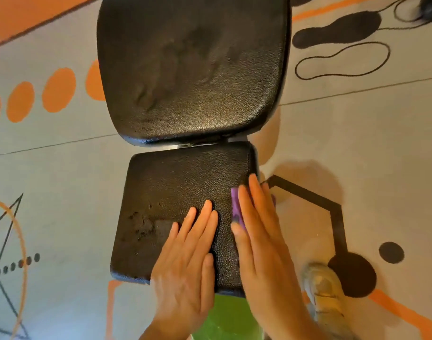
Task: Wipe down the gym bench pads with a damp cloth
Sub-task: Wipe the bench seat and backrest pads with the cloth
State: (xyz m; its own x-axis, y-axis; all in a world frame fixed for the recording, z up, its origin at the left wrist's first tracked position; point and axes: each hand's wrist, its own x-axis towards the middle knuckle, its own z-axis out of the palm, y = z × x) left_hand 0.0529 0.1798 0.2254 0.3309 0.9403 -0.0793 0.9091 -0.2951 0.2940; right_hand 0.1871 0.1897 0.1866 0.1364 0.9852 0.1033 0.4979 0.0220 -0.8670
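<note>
Two black padded cushions of a gym bench fill the middle of the view from above. The larger back pad (193, 69) lies farther away, its textured surface showing dull smears. The smaller seat pad (170, 192) lies nearer, parted from the back pad by a narrow gap where a strip of metal shows. Scuffs and small torn spots mark the seat pad on its left side.

The left hand (185, 261) rests flat on the near part of the seat pad, fingers straight and close together, holding nothing. The right hand (256, 231) lies flat at the right edge of the seat pad, fingers straight and slightly spread, pressing a purple cloth (235, 209) against the pad. Only a narrow strip of the cloth shows along the left side of the fingers, with a small bit at the pad's right edge; the rest is hidden beneath the palm.

Below the hands, at the near edge of the seat pad, a green garment (227, 317) is in view. To the right of it a worn light-coloured shoe (325, 295) stands on the floor (63, 168), which is grey and painted with orange dots, orange stripes, black footprints, black circles and thin line drawings.
</note>
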